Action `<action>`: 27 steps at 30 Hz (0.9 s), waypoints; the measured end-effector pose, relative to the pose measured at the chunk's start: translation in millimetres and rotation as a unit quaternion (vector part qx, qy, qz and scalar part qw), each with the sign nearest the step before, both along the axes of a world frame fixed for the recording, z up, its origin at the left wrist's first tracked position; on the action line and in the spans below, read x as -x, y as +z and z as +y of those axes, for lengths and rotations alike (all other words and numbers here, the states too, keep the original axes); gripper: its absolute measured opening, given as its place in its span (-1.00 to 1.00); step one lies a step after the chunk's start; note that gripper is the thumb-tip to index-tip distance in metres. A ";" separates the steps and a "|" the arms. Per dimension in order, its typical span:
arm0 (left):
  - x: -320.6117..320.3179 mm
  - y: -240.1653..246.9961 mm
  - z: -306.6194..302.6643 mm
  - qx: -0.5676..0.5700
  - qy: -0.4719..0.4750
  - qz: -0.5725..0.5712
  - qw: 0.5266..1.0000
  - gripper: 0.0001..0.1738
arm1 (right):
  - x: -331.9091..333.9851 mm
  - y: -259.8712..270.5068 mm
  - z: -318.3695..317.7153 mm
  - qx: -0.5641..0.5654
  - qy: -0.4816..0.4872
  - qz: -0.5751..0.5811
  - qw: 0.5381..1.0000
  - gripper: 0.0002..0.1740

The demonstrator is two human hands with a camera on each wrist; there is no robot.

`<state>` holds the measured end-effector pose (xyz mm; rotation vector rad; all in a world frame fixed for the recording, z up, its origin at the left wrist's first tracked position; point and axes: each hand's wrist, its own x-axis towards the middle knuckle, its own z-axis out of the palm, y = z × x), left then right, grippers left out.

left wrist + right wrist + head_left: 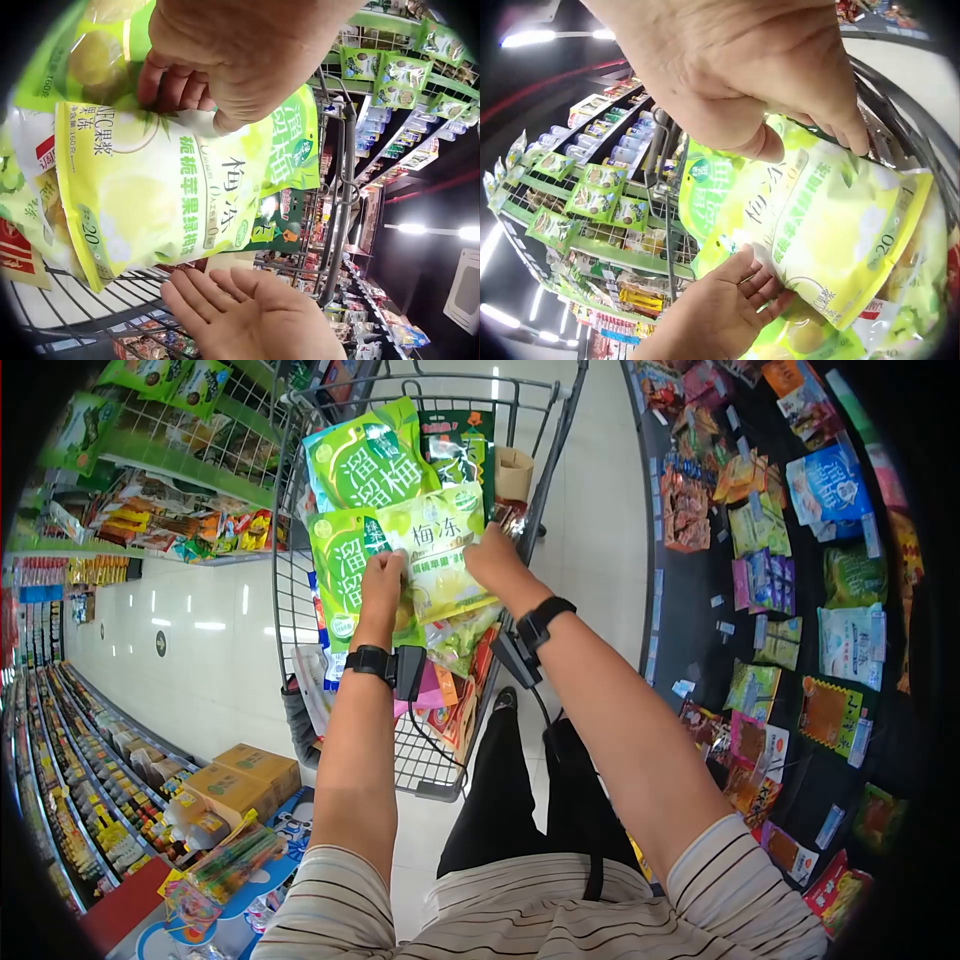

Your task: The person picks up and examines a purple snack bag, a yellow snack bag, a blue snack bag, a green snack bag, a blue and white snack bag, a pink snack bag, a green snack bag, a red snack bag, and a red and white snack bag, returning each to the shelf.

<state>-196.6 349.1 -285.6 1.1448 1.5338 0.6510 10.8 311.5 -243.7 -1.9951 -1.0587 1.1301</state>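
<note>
A pale yellow-green pouch [440, 560] with Chinese print lies on top of the goods in a shopping cart [425, 775]. My left hand [383, 585] pinches its left edge; in the left wrist view the thumb of this hand [247, 52] lies on the pouch front [157, 195], fingers curled at the edge. At the opposite edge is my right hand [497, 565], seen in the left wrist view as a hand [255, 319] with palm turned up and fingers loosely extended beside the pouch. Two greener pouches [365, 455] [340, 565] lie beneath and beyond it.
A paper roll or cup-like brown item [513, 472] stands at the cart's right side. Snack shelves [690, 630] run along the right. Green packets [200, 388] hang on a rack at upper left. Cardboard boxes [235, 785] are at lower left, with pale floor [200, 610] beyond.
</note>
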 end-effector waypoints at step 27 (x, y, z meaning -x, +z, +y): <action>-50.6 212.8 -104.8 -0.156 -0.131 -0.217 0.955 -0.81 | -45.8 135.4 -171.5 -0.170 -0.043 0.366 0.914 -0.20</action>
